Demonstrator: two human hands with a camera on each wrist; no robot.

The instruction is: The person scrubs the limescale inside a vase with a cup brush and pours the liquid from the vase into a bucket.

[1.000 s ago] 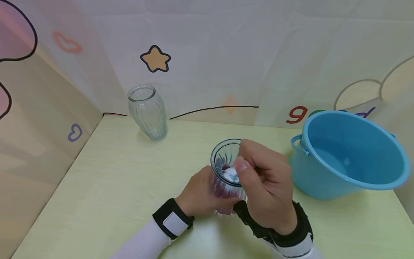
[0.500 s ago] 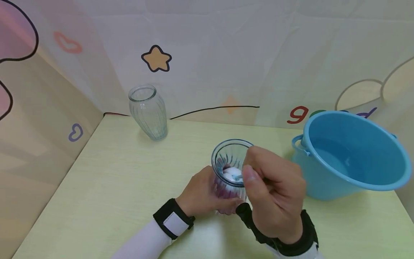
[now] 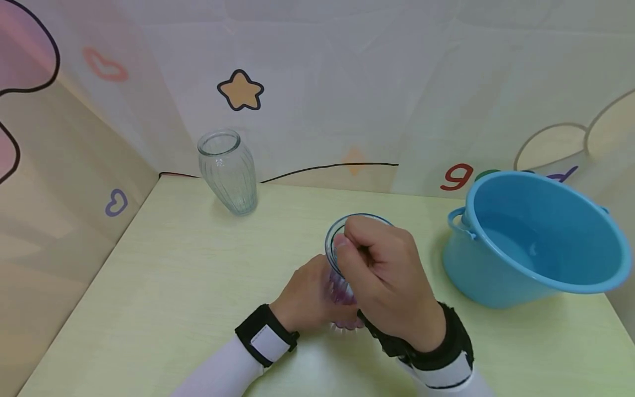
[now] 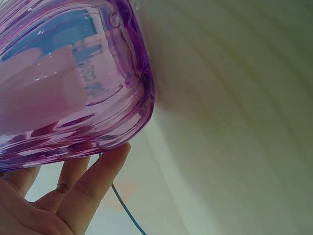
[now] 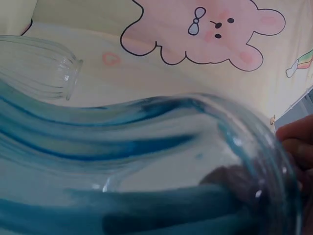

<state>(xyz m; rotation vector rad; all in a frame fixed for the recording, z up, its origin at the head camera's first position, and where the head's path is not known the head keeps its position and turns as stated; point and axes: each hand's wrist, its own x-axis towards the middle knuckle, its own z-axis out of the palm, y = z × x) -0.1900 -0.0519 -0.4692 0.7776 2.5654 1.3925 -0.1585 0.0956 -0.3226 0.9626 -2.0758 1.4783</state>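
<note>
1. Underneath, pale yellow-green table (image 3: 163, 275); cartoon-printed walls behind.
2. Left hand (image 3: 310, 295) wrapped round tinted glass vase (image 3: 342, 259), upright on table; right hand (image 3: 382, 275) curled over its mouth, contents of fist hidden.
3. Beyond grip leftward, clear vase (image 3: 228, 171); rightward, blue basin (image 3: 536, 240).
4. Seen only from left wrist: purple base (image 4: 73, 98).

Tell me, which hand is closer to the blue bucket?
The right hand. It sits over the mouth of the blue-and-purple vase, beside the blue bucket; the left hand grips the vase's far side, farther off.
</note>
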